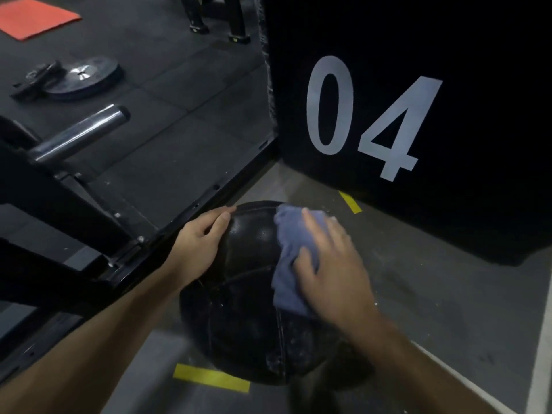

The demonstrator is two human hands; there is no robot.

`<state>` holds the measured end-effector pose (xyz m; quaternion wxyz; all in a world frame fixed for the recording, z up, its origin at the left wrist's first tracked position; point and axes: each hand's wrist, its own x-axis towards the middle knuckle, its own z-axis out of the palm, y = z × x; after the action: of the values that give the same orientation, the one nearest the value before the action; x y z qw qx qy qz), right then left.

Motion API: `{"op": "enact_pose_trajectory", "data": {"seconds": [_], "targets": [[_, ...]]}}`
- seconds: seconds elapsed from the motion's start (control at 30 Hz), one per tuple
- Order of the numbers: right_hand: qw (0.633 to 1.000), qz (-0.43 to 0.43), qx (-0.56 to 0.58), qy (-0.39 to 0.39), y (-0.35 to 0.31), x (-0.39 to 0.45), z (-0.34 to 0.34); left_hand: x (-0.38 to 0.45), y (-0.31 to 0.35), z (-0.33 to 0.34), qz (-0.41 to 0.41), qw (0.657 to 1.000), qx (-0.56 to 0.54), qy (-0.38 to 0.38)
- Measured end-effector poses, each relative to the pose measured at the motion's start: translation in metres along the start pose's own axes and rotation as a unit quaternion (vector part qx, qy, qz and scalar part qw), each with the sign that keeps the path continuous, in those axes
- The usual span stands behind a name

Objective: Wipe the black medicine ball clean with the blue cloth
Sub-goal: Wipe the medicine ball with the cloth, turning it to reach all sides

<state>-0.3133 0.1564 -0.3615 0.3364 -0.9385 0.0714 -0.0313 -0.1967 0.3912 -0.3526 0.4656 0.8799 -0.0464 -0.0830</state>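
Fingers (310, 225) of the right hand (331, 264) lie straight and slightly spread, pressing the blue cloth (291, 258) flat against the upper right side of the black medicine ball (242, 318). Fingers of the left hand (200, 240) are straight and close together, resting on the ball's upper left curve, at about ten o'clock from its middle, with the thumb along the top. Dusty pale smudges show on the ball's lower panels. It sits on the grey concrete floor (433, 309), between two yellow tape marks: one (210, 377) just at its six o'clock edge, the other (350, 202) near its one o'clock. A large black box (448, 55) marked "04" stands at one o'clock, close behind the ball. At nine o'clock a black metal frame (59, 216) runs along the edge of dark rubber flooring (179, 100), and a steel bar sleeve (82, 132) juts out above it. Farther off, at eleven o'clock, a weight plate (83, 79) lies flat, and an orange mat (33, 17) lies beyond it.
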Motion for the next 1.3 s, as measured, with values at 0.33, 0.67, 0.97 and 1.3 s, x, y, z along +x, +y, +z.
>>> {"op": "enact_pose_trajectory", "data": {"seconds": [0.33,0.67,0.97,1.3], "targets": [[0.973,0.177,0.145,-0.017,0.008,0.03,-0.011,-0.006,0.05,0.018,0.103,0.975,0.197,-0.025],[0.986,0.103,0.13,0.028,-0.029,0.007,0.018,-0.009,0.054,0.022,0.15,0.946,0.286,-0.036],[0.996,-0.001,-0.01,0.086,-0.058,-0.074,0.051,-0.003,0.054,0.02,0.13,0.963,0.233,-0.046],[0.964,0.169,0.197,-0.061,-0.001,0.065,0.014,-0.017,0.033,0.008,0.147,0.96,0.237,-0.028]]}}
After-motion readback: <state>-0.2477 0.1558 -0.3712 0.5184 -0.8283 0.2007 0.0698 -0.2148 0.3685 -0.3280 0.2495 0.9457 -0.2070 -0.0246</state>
